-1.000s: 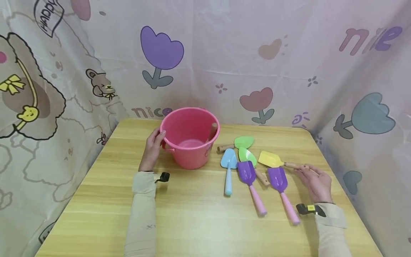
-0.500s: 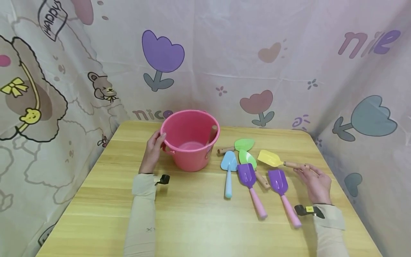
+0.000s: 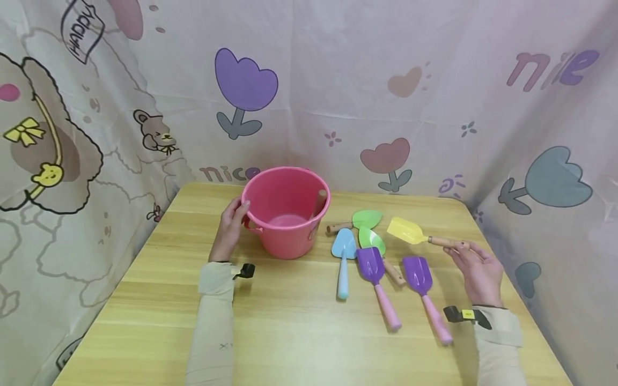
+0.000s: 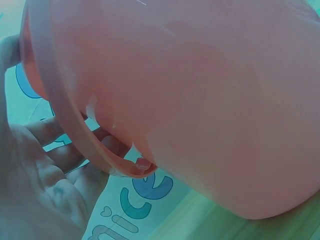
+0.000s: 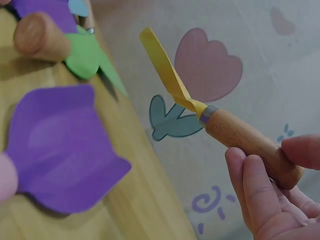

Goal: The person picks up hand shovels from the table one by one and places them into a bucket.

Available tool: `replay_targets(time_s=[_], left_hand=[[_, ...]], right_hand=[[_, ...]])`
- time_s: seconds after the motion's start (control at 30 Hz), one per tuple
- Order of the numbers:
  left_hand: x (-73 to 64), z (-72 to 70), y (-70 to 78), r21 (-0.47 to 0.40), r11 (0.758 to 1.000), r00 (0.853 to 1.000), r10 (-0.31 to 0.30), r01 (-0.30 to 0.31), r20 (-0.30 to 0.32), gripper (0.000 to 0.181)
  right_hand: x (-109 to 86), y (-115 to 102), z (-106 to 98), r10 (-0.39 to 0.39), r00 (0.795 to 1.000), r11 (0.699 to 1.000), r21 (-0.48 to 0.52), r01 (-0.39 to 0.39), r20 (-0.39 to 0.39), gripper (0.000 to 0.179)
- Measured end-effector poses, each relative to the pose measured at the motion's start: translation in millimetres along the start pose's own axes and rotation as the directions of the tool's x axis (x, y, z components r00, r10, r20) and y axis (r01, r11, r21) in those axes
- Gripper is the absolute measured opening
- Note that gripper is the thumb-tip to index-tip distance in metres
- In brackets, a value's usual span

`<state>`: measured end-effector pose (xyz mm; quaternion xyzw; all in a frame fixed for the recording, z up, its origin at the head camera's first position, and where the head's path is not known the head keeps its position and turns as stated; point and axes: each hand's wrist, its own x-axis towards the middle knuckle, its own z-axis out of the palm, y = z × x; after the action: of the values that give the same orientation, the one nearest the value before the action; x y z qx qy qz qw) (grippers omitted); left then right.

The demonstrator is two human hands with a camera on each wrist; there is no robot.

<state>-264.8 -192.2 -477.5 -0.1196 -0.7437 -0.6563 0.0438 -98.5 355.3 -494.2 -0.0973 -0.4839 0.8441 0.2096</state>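
A pink bucket (image 3: 287, 238) stands at the back of the table, a wooden handle (image 3: 320, 202) leaning up inside it. My left hand (image 3: 229, 228) grips its rim on the left, thumb over the edge; in the left wrist view the fingers reach behind the rim (image 4: 75, 130). On the right, a yellow toy shovel (image 3: 406, 230) is held by the end of its wooden handle (image 5: 250, 145), pinched between thumb and fingers of my right hand (image 3: 478, 271). Its blade appears raised off the table. Just below it lies a purple shovel (image 3: 419, 274) with a pink handle.
Between bucket and right hand lie a blue trowel (image 3: 344, 244), another purple shovel (image 3: 370, 265) and two green trowels, one (image 3: 367, 219) behind the other (image 3: 372, 240). A patterned curtain (image 3: 314, 96) hangs behind the wooden table (image 3: 285, 321).
My right hand has lifted the yellow shovel slightly by its handle. The left hand stays on the bucket rim. The whole head view has shifted a little downward.
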Motion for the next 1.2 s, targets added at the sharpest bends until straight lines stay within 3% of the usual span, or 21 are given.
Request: replay_targets(time_s=[0.17,0.7,0.87,1.2], left_hand=[[-1.2,0.0,0.9,0.006,1.000,1.000,-0.010,0.010,0.000,0.057],[-1.4,-0.4,3.6,-0.005,1.000,1.000,-0.010,0.010,0.014,0.060],[-1.5,-0.1,3.1,-0.009,1.000,1.000,-0.018,0.018,0.014,0.059],[-0.8,0.4,2.5,-0.021,1.000,1.000,0.003,-0.003,0.002,0.057]], right_hand=[[-1.7,-7.4,11.6,-0.014,0.999,1.000,0.010,0.015,-0.029,0.007],[-4.0,-17.1,43.3,-0.062,0.998,0.998,0.013,0.062,0.001,0.013],[-3.0,-19.0,54.1,-0.063,0.998,0.997,-0.040,0.063,-0.018,0.014],[0.5,-21.6,74.3,-0.068,0.998,0.998,0.007,0.068,0.016,0.015]])
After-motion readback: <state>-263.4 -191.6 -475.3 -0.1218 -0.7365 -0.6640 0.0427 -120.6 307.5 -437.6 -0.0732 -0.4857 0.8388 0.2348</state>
